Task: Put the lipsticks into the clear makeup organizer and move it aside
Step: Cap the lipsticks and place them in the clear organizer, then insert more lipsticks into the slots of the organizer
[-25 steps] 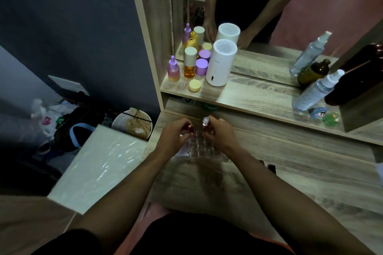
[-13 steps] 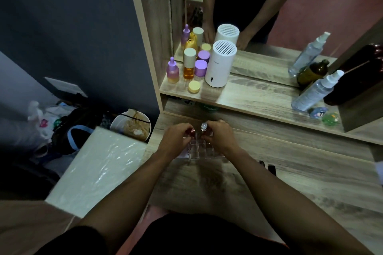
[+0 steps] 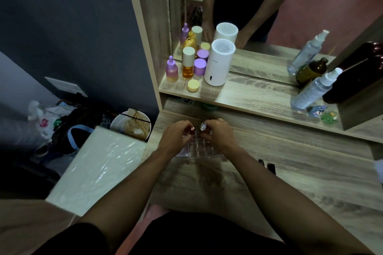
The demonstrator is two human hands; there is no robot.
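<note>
The clear acrylic grid organizer (image 3: 199,148) sits on the wood-grain worktop (image 3: 290,172). At its 12 o'clock edge, the left hand (image 3: 176,135) pinches a red-capped lipstick (image 3: 192,129) and the right hand (image 3: 219,133) pinches a silver-capped lipstick (image 3: 203,126), both upright over the compartments.

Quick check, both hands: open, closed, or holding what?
Left hand: closed on a red-topped lipstick over the clear organizer.
Right hand: closed on a silver-topped lipstick.

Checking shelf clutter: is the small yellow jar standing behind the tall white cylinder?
No, the yellow jar sits in front of the white cylinder, toward the shelf's front edge.
</note>
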